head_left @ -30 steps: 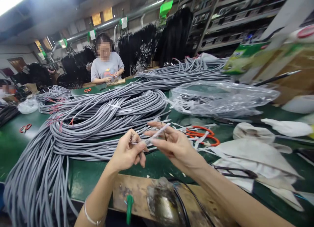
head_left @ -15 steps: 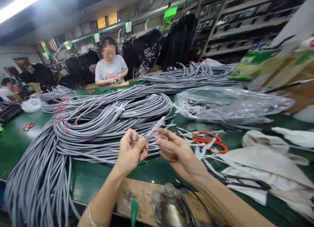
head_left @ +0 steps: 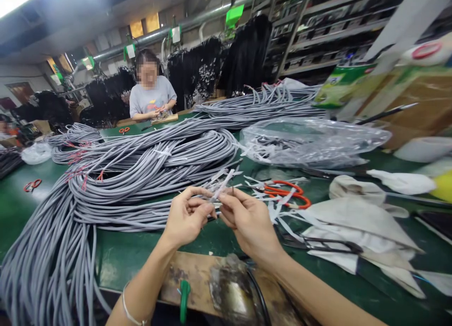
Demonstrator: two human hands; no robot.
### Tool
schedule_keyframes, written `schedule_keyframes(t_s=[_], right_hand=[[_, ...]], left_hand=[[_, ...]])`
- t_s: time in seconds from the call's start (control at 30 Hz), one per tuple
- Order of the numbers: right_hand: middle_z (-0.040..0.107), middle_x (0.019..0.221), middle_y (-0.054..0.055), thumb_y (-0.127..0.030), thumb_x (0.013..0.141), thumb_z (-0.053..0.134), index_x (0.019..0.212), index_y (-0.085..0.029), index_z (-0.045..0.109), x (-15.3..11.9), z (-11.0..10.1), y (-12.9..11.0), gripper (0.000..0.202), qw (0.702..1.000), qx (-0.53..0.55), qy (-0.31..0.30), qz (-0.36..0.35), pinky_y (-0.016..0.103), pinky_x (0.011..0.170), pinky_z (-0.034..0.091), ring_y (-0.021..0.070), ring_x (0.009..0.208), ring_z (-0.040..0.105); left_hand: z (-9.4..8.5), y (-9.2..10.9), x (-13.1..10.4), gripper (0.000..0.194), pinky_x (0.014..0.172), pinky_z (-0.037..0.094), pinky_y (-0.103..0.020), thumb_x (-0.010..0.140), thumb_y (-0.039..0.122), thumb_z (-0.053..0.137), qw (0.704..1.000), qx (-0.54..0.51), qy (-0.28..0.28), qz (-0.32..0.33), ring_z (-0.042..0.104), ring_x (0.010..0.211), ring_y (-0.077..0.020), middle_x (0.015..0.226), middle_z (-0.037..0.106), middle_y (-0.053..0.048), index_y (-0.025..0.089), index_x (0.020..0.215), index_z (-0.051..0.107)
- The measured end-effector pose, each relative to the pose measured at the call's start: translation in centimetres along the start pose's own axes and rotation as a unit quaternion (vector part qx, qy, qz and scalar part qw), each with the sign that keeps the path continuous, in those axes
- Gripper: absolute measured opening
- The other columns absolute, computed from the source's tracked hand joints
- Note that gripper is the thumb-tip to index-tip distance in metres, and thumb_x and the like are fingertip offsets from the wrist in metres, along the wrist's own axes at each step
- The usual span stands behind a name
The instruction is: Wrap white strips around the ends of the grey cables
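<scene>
My left hand [head_left: 189, 216] and my right hand [head_left: 245, 218] meet over the green table [head_left: 130, 255]. A small bunch of thin white strips [head_left: 223, 185] stands up between them, pinched by the fingertips of both hands. Behind and left of my hands lie large coils of grey cable [head_left: 155, 161], some with red wire ends. To the right of my right hand is a pair of orange-handled scissors [head_left: 287, 194] among loose white strips. Under my wrists is a wooden board [head_left: 189, 274] with a stained metal block [head_left: 233, 293] and a green-handled object [head_left: 184, 300].
A clear plastic bag [head_left: 314, 140] lies behind the scissors. White cloth gloves [head_left: 360, 222] and a black-handled tool [head_left: 325, 244] are at right. Across the table a person in a grey shirt [head_left: 151, 98] works near another pair of orange-handled scissors [head_left: 124, 130].
My right hand has moved left and its fingers have closed on the strips beside my left hand. The whole view has shifted slightly, with the scene now further left.
</scene>
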State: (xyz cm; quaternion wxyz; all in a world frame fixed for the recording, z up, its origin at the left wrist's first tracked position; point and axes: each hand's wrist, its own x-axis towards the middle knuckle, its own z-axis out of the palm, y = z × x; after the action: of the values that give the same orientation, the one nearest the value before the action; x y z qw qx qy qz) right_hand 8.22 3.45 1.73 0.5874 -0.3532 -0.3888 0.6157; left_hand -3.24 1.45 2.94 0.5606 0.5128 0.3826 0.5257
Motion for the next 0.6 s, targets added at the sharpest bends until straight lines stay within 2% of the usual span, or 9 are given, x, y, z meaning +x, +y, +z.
schedule_keyframes(t_s=[0.1,0.2,0.3,0.37,0.47,0.53,0.6], right_hand=[[0.034,0.041,-0.008,-0.038,0.060,0.069,0.056,-0.018,0.053,-0.21,-0.21,0.13,0.026,0.995,-0.074,0.015,-0.072,0.019,0.033,0.019,0.0040,0.035,0.025],[0.051,0.049,-0.002,-0.034,0.062,0.068,0.056,-0.018,0.058,-0.54,-0.42,0.01,0.020,0.976,-0.153,0.021,-0.156,0.022,0.041,0.034,0.0087,0.044,0.042],[0.057,0.054,-0.001,-0.034,0.060,0.070,0.061,-0.019,0.062,-0.61,-0.42,0.04,0.017,0.969,-0.142,0.054,-0.195,0.023,0.044,0.037,0.0100,0.048,0.046],[0.047,0.047,-0.004,-0.037,0.059,0.072,0.062,-0.018,0.061,-0.41,-0.39,0.05,0.022,0.986,-0.080,0.032,-0.143,0.021,0.037,0.028,0.0064,0.040,0.034],[0.032,0.042,-0.009,-0.043,0.058,0.074,0.058,-0.018,0.052,0.01,-0.46,-0.12,0.033,0.997,0.018,-0.078,-0.023,0.018,0.033,0.013,0.0022,0.035,0.017],[0.026,0.042,-0.011,-0.043,0.058,0.076,0.057,-0.019,0.047,0.18,-0.57,-0.24,0.038,0.991,0.048,-0.126,0.012,0.018,0.033,0.011,0.0013,0.035,0.014],[0.022,0.042,-0.013,-0.044,0.058,0.077,0.059,-0.019,0.045,0.23,-0.65,-0.26,0.040,0.988,0.056,-0.140,0.023,0.017,0.034,0.010,0.0012,0.035,0.012]], left_hand=[[-0.08,-0.12,0.07,0.051,0.037,0.019,-0.017,0.060,0.052,0.074,1.000,0.007,0.016,0.018,0.028,0.035,-0.0006,0.052,0.055,0.003,0.012,0.084,0.054],[-0.06,-0.13,0.27,0.049,0.037,0.017,-0.017,0.061,0.052,0.073,0.999,-0.001,0.040,0.033,0.028,0.036,-0.0012,0.049,0.052,0.004,0.012,0.082,0.056],[0.06,-0.10,0.48,0.049,0.038,0.017,-0.017,0.061,0.054,0.072,0.998,-0.008,0.057,0.030,0.029,0.037,-0.0020,0.047,0.047,0.005,0.012,0.080,0.056],[0.15,-0.17,0.54,0.051,0.038,0.017,-0.017,0.060,0.056,0.072,0.998,-0.007,0.057,0.025,0.030,0.038,-0.0024,0.047,0.046,0.006,0.012,0.080,0.055],[0.25,-0.45,0.44,0.050,0.038,0.018,-0.017,0.062,0.056,0.070,0.998,-0.003,0.059,0.032,0.030,0.039,-0.0027,0.048,0.045,0.006,0.013,0.081,0.054],[0.32,-0.67,0.30,0.047,0.039,0.019,-0.017,0.066,0.054,0.069,0.998,0.005,0.060,0.035,0.032,0.040,-0.0031,0.049,0.045,0.006,0.012,0.081,0.055],[0.39,-0.78,0.15,0.044,0.040,0.021,-0.017,0.069,0.052,0.068,0.997,0.014,0.061,0.037,0.034,0.042,-0.0038,0.051,0.045,0.005,0.012,0.083,0.055]])
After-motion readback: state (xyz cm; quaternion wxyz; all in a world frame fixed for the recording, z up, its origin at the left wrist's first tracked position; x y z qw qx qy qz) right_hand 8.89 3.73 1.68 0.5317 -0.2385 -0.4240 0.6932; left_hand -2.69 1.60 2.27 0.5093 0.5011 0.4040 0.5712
